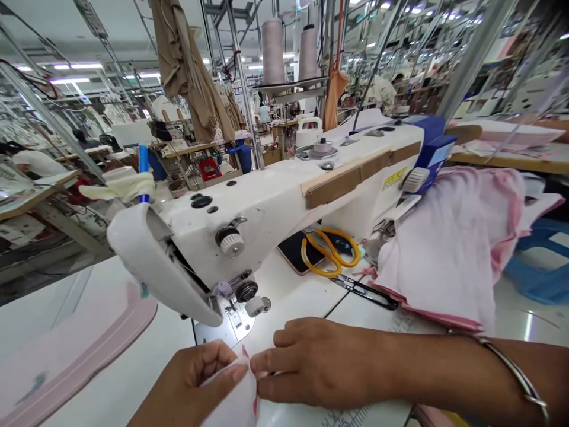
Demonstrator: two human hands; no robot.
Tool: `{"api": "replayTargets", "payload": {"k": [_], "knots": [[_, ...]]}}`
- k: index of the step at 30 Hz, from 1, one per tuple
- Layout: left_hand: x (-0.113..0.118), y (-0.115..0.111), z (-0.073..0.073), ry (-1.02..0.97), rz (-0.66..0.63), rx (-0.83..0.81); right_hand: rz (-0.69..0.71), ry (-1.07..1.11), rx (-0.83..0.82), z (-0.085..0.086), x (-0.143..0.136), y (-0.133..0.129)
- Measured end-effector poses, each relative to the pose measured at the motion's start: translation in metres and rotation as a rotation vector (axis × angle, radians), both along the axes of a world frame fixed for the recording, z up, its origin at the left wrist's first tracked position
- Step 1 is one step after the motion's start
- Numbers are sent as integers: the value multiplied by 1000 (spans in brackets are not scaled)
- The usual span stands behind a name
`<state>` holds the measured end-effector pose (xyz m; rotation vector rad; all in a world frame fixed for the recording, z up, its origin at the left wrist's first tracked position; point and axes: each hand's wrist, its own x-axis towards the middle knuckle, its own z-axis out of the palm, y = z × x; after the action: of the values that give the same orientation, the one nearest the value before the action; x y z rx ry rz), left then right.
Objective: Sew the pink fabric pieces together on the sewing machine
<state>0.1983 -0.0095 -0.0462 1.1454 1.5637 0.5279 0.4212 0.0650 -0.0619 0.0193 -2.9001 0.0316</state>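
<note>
The white bench (pixel 296 299) is spread beneath everything. From the hands, the industrial sewing machine (pixel 267 207) is set at 12 o'clock, white fabric with pink edging (pixel 448 237) is heaped at 2, and a pink-banded panel (pixel 118 332) is laid at 9 to 10. The pink-edged white cloth piece (pixel 233 397), before the needle plate, is pinched in the closed fingers of the left hand (pixel 191 379); its edge is met by the right hand's (pixel 313 363) extended fingers, whose grip cannot be told. A smartphone (pixel 296 250) and yellow-handled scissors (pixel 333 254) are seen at 1, black-handled scissors (pixel 362 289) at 2.
</note>
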Motion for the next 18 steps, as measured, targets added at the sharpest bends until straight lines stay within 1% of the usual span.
{"api": "replayTargets", "payload": {"k": [2, 4, 13, 18], "knots": [[-3, 3, -6, 19, -7, -31, -11, 15, -26, 0, 0, 0], [-6, 3, -8, 44, -7, -48, -13, 25, -55, -1, -1, 1], [-4, 5, -2, 62, -2, -82, -21, 7, -88, 1, -2, 1], [-3, 3, -3, 160, 7, -49, -25, 14, -94, -1, -2, 0]]}}
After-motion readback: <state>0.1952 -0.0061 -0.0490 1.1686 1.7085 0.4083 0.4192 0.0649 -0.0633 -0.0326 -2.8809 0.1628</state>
